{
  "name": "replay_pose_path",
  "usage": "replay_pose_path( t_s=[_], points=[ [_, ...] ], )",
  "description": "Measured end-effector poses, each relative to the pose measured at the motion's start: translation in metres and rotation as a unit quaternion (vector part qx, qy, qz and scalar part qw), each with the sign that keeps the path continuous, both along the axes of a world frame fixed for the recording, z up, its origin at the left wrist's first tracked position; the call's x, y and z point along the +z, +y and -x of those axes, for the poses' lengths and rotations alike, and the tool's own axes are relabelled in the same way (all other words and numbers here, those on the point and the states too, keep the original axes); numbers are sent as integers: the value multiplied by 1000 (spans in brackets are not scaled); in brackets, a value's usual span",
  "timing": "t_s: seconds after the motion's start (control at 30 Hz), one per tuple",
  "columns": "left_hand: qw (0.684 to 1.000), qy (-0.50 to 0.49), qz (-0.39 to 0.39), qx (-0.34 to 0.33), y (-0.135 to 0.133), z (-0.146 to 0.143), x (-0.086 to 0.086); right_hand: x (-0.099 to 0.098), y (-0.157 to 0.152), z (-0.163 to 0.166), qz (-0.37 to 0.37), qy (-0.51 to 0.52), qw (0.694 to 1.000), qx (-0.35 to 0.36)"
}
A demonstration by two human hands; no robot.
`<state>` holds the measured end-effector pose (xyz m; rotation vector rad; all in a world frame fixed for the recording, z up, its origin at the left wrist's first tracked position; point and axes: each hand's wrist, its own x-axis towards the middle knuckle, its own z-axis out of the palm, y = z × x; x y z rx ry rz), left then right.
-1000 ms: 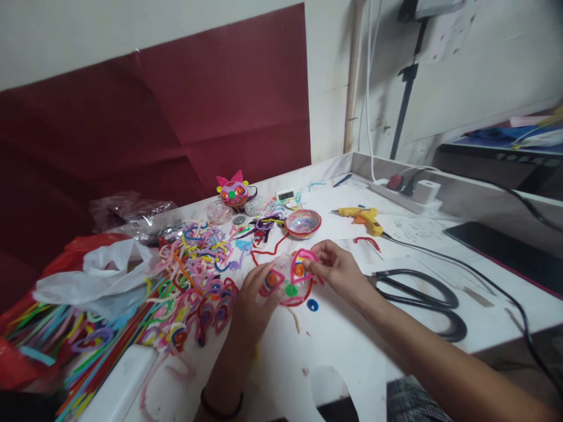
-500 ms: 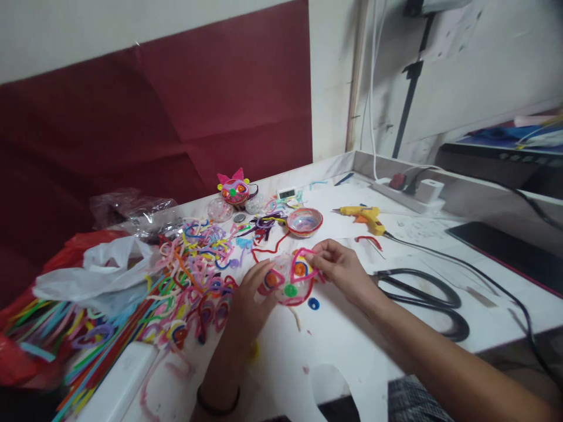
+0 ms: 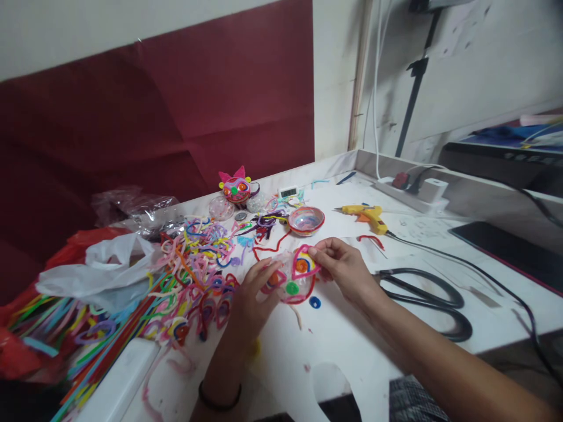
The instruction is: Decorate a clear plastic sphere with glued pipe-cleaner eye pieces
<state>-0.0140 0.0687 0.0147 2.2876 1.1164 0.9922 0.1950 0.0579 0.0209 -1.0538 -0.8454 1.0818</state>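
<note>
Between my hands is a clear round plastic shell (image 3: 285, 271) decorated as a face, with a green nose, orange-centred eyes and a red rim. My left hand (image 3: 256, 293) grips the shell's left side, fingers over its top and thumb below. With thumb and fingertips my right hand (image 3: 341, 264) pinches the pink pipe-cleaner outline (image 3: 307, 271) around the right-hand eye, which lies against the shell. A small blue coil (image 3: 315, 302) rests on the white table just right of the shell. Behind it sits a bowl-like half shell (image 3: 307, 221) lined with coloured swirls.
Tangled pipe-cleaner pieces (image 3: 202, 252) and a bag of straight pipe cleaners (image 3: 105, 346) cover the left. A yellow glue gun (image 3: 367, 217), its cord, and black-handled scissors (image 3: 422, 293) lie right. A finished cat-like face (image 3: 236, 186) stands at the back, near a small digital timer (image 3: 288, 192).
The view has shifted very slightly. Both hands keep their hold on the shell and the pink outline, which appears pressed a little closer around the eye.
</note>
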Motion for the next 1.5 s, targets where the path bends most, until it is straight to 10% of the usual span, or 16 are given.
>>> replay_pose_path(
  t_s=[0.6, 1.23, 1.5],
  points=[
    [1000, 7, -18, 4, 0, -1, 0, -11, 1, 1, -103, -120, 987, -23],
    [1000, 0, -13, 8, 0, -2, 0, -1, 4, -17, -327, -483, 812, 24],
    [1000, -3, -15, 5, -1, -3, 1, 2, -8, -13, -318, -531, 785, 22]
  ],
)
